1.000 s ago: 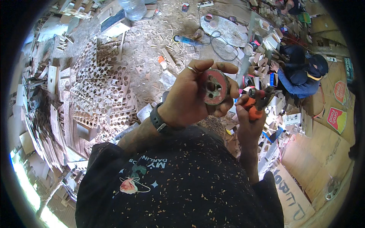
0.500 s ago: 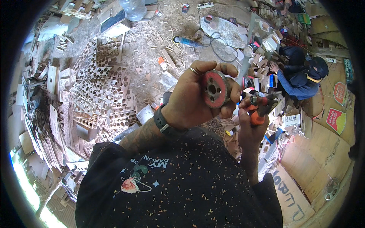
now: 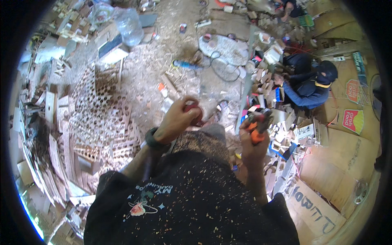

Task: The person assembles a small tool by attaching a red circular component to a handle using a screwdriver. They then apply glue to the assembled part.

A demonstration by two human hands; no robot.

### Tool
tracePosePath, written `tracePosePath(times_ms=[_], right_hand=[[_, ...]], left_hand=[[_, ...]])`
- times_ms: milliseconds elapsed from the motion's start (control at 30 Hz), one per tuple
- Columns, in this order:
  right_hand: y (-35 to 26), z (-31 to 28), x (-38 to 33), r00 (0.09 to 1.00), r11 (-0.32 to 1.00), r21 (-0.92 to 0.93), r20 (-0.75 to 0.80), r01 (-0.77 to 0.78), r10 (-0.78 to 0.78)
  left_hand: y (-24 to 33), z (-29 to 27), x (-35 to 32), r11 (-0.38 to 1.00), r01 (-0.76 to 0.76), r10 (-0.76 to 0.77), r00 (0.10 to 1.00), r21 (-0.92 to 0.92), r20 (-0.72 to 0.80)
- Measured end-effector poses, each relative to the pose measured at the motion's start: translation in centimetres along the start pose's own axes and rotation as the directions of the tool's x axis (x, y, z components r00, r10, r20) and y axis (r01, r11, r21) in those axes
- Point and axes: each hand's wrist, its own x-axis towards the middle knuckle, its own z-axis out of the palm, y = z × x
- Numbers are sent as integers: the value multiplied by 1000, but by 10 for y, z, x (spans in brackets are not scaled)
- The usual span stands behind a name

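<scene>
The left hand (image 3: 176, 119) is curled shut around a red disc (image 3: 195, 113), which peeks out at its 3 o'clock side. The right hand (image 3: 253, 143) grips an orange-handled tool (image 3: 255, 125) in a closed fist, well apart at the disc's 3 o'clock. At 9 o'clock lie perforated wooden panels (image 3: 102, 118); at 2 o'clock sits a person in blue (image 3: 307, 85) on the littered floor (image 3: 163, 69).
</scene>
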Motion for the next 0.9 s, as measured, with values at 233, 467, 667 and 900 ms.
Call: tracePosePath(times_ms=[233, 467, 667, 900], right_hand=[[8, -10, 10, 996, 997, 14, -52, -72, 73], [3, -4, 31, 999, 998, -32, 0, 47, -47], [5, 1, 41, 999, 999, 37, -35, 13, -12], [22, -15, 70, 999, 999, 7, 20, -46, 46]], left_hand=[[-76, -65, -11, 990, 138, -138, 932, 24, 336], [-106, -74, -6, 951, 194, -253, 937, 240, 242], [-107, -75, 14, 917, 20, -110, 973, 397, 205], [-91, -75, 50, 743, 59, -239, 954, 667, 182]])
